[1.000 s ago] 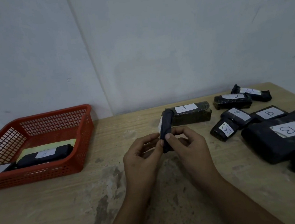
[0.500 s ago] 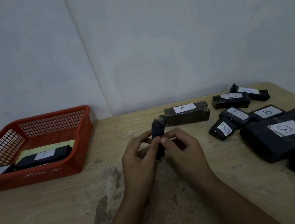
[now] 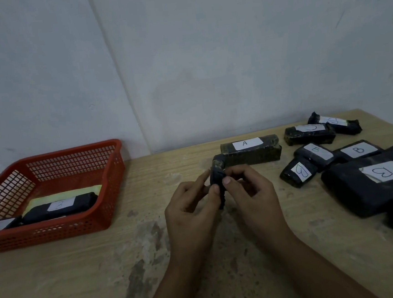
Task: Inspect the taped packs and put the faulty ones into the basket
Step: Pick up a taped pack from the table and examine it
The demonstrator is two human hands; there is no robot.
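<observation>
A small pack [image 3: 218, 182] is held upright above the table [image 3: 83, 277], between both hands, near the middle of the view. It is pinched by the left hand [image 3: 191, 208] on its left face and by the right hand [image 3: 249, 196] on its right face, thumbs pressed on the near side and fingers curled behind. Both hands are clamped on it, so neither is free. Held on end like this, with its narrow edge turned to the camera, its taped seam and top corner are exposed to view; this is judged to be the inspecting step, the pack being kept raised so that it can be rolled between the fingertips.

The basket [image 3: 112, 180] is set well apart to the left, against the wall, with its open top within reach of the left hand, presumably so that rejects can be dropped in without crossing the work. 2 dark packs [image 3: 60, 207] are already laid in it, 1 over a pale yellow sheet.

Behind the hands a long pack marked A [image 3: 250, 150] is laid flat, label up. To the right the other packs [image 3: 371, 181] are heaped loosely, several touching, labels upward where shown; these are judged to be the stock awaiting a check. Whether the held pack is faulty cannot be told.
</observation>
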